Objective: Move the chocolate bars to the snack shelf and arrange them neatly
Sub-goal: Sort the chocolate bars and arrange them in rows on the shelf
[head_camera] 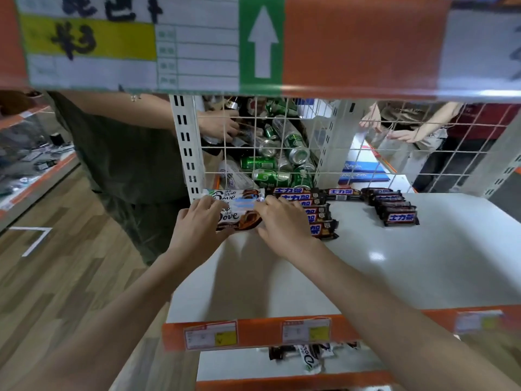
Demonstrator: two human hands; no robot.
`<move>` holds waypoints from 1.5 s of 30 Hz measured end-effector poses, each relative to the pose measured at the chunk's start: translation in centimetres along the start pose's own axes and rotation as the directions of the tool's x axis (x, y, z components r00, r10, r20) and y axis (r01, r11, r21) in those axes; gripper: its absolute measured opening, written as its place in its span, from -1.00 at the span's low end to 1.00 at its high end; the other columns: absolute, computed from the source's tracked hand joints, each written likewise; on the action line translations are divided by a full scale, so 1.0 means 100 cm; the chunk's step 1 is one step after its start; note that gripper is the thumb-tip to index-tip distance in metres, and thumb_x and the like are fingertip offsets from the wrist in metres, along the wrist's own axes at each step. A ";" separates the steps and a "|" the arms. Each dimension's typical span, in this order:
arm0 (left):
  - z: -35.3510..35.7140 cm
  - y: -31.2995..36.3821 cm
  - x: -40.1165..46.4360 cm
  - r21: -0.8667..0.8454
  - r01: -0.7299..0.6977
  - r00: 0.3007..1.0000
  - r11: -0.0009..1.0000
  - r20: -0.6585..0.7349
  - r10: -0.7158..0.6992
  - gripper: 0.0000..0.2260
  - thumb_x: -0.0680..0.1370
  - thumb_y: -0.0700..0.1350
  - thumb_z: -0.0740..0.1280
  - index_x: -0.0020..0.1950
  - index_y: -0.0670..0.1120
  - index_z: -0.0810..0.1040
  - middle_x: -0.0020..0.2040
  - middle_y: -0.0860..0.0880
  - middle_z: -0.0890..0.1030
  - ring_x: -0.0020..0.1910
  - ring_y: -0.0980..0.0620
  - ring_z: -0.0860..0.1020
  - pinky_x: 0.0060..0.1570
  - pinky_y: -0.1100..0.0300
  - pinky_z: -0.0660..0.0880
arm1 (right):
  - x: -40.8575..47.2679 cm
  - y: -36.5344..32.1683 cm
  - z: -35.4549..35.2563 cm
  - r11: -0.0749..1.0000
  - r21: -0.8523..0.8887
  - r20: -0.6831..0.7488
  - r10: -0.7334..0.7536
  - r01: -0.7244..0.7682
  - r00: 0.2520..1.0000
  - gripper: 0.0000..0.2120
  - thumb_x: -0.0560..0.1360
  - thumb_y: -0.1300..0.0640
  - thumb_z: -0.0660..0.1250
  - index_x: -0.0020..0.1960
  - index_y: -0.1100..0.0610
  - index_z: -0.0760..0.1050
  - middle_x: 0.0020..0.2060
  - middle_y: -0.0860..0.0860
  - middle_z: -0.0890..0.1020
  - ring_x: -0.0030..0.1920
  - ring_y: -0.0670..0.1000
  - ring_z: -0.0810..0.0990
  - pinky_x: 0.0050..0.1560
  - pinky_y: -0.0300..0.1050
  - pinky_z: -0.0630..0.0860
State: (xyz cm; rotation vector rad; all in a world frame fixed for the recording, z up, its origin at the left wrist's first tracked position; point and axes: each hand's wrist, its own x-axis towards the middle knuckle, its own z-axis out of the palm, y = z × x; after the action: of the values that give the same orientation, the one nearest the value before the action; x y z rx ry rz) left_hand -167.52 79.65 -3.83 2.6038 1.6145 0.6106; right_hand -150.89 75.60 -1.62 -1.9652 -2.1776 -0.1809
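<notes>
**Both hands on the Dove bars at the shelf's back-left corner**

While the white shelf [394,263] carries the goods, the left hand [197,221] and right hand [284,221] each curl their fingers round the ends of the Dove bars [234,214], which lie at the shelf's back-left corner against the wire grid [282,142]. Just right of the Dove bars sits a stacked row of Snickers bars [318,210]; a second Snickers row [394,207] lies farther right. Green cans [282,162] are piled behind the grid.

Left hand [197,218] and right hand [284,221] (both curled).
</notes>
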 end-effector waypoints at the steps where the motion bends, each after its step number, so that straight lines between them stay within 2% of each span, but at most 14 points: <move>1: 0.000 0.005 -0.001 -0.002 -0.002 1.000 1.000 0.004 0.002 -0.58 0.49 0.10 0.34 0.29 0.00 0.39 0.24 -0.01 0.42 0.26 -0.04 0.35 0.20 0.03 0.28 | -0.004 0.004 -0.002 1.000 0.001 0.001 0.006 -0.006 1.000 -0.67 0.52 0.12 0.28 0.27 0.08 0.42 0.14 0.04 0.50 0.17 0.11 0.46 0.15 0.07 0.34; 7: -0.002 0.047 -0.003 -0.007 -0.038 0.998 0.999 0.051 0.038 -0.58 0.49 0.12 0.32 0.30 0.02 0.37 0.26 -0.01 0.39 0.27 -0.05 0.34 0.20 0.02 0.29 | -0.036 0.032 -0.020 0.998 0.012 0.003 0.068 -0.068 0.998 -0.69 0.53 0.06 0.26 0.26 0.07 0.43 0.18 0.03 0.48 0.22 0.10 0.44 0.15 0.03 0.33; 13: 0.002 0.120 -0.011 -0.052 -0.107 0.992 0.993 0.059 0.110 -0.55 0.50 0.13 0.31 0.31 -0.02 0.37 0.28 -0.04 0.39 0.29 -0.09 0.33 0.22 -0.07 0.29 | -0.085 0.081 -0.042 0.987 -0.045 0.003 0.151 -0.151 0.988 -0.78 0.54 0.08 0.22 0.17 0.07 0.43 0.07 0.04 0.50 0.11 0.12 0.48 -0.01 0.00 0.36; 20: 0.010 0.206 -0.038 -0.084 -0.112 0.988 0.990 0.100 0.120 -0.55 0.51 0.14 0.29 0.33 0.01 0.33 0.30 -0.01 0.37 0.32 -0.05 0.32 0.24 -0.03 0.26 | -0.155 0.127 -0.057 0.976 -0.127 -0.073 0.170 -0.179 0.983 -0.70 0.54 0.02 0.21 0.25 0.04 0.39 0.13 0.00 0.50 0.14 0.07 0.50 0.02 -0.04 0.40; 23: 0.012 0.234 -0.059 -0.092 -0.138 0.986 0.986 0.082 0.145 -0.57 0.51 0.12 0.29 0.33 0.02 0.34 0.29 0.00 0.38 0.32 -0.04 0.33 0.23 -0.01 0.28 | -0.179 0.139 -0.067 0.974 -0.093 -0.029 0.206 -0.208 0.978 -0.68 0.54 0.03 0.21 0.28 0.03 0.38 0.18 0.02 0.49 0.17 0.08 0.48 0.06 0.00 0.39; 26: 0.011 0.257 -0.077 -0.111 -0.116 0.984 0.987 0.121 0.129 -0.58 0.51 0.09 0.30 0.33 0.02 0.35 0.30 -0.01 0.39 0.32 -0.06 0.33 0.22 -0.03 0.29 | -0.206 0.145 -0.074 0.973 -0.082 -0.013 0.218 -0.218 0.976 -0.68 0.53 0.05 0.22 0.28 0.03 0.39 0.17 0.03 0.50 0.16 0.11 0.48 0.04 0.01 0.40; 34: 0.016 0.292 -0.148 -0.128 -0.102 0.989 0.987 0.097 0.115 -0.60 0.48 0.02 0.31 0.31 0.04 0.37 0.27 0.01 0.42 0.28 -0.03 0.36 0.17 -0.01 0.31 | -0.287 0.139 -0.070 0.984 -0.050 -0.030 0.169 -0.171 0.985 -0.68 0.50 0.14 0.23 0.25 0.07 0.40 0.10 0.04 0.52 0.13 0.15 0.49 0.00 0.02 0.41; 39: 0.033 0.300 -0.203 -0.114 -0.076 0.983 0.991 0.158 0.094 -0.61 0.50 -0.01 0.30 0.32 0.01 0.35 0.30 0.00 0.40 0.31 -0.03 0.32 0.18 -0.01 0.31 | -0.335 0.129 -0.052 0.987 0.003 0.014 0.163 -0.163 0.987 -0.65 0.49 0.16 0.26 0.28 0.05 0.38 0.16 0.02 0.50 0.20 0.13 0.47 0.04 0.02 0.41; 43: 0.050 0.302 -0.242 -0.118 -0.051 0.972 0.992 0.224 0.076 -0.61 0.51 0.04 0.29 0.32 0.02 0.36 0.26 0.02 0.43 0.29 -0.02 0.35 0.20 0.00 0.31 | -0.368 0.123 -0.030 0.984 0.032 0.041 0.175 -0.176 0.984 -0.71 0.51 0.16 0.21 0.23 0.07 0.42 0.09 0.03 0.53 0.14 0.11 0.48 -0.02 -0.02 0.40; 45: 0.060 0.301 -0.257 -0.120 -0.045 0.966 0.992 0.248 0.074 -0.64 0.51 0.03 0.28 0.29 0.01 0.37 0.26 0.02 0.42 0.28 -0.01 0.36 0.18 0.01 0.32 | -0.382 0.121 -0.018 0.984 0.035 0.058 0.174 -0.176 0.983 -0.67 0.51 0.16 0.20 0.27 0.05 0.40 0.13 0.03 0.52 0.15 0.11 0.48 -0.02 -0.02 0.42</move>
State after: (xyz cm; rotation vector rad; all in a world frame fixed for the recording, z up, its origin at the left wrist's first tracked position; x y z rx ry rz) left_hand -149.65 44.53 -11.01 2.5329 1.3888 0.3433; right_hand -135.15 39.53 -9.16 -2.1489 -2.0093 -0.0567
